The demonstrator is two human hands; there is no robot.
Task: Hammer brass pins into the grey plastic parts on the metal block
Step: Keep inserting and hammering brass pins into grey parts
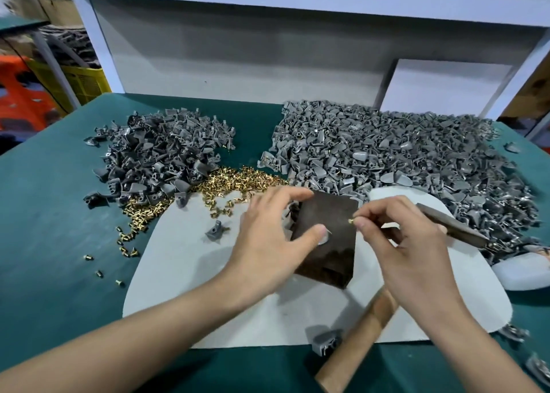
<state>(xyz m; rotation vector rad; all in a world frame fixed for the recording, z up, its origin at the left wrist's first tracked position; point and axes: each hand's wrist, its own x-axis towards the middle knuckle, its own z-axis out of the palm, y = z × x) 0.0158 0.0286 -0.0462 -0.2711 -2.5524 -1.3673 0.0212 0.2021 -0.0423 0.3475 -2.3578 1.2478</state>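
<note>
The dark metal block stands on a pale mat in the middle of the green tabletop. A grey plastic part lies on the block's top face. The left hand reaches in from 8 o'clock with its fingers loosely spread. Its thumb tip rests on that part and its forefinger touches the block's far corner, grasping nothing. The right hand comes from 5 o'clock and pinches one brass pin between thumb and forefinger, at the block's 3 o'clock edge. A wooden-handled hammer runs under this hand, its dark head showing at 2 o'clock; whether the lower fingers grip it I cannot tell. A heap of brass pins lies at 11 o'clock from the block, trailing off toward 9 o'clock. A darker pile of grey parts sits at 10 o'clock and a larger, lighter pile at 1 o'clock. One loose grey part rests on the mat at 9 o'clock, another at 6 o'clock.
</note>
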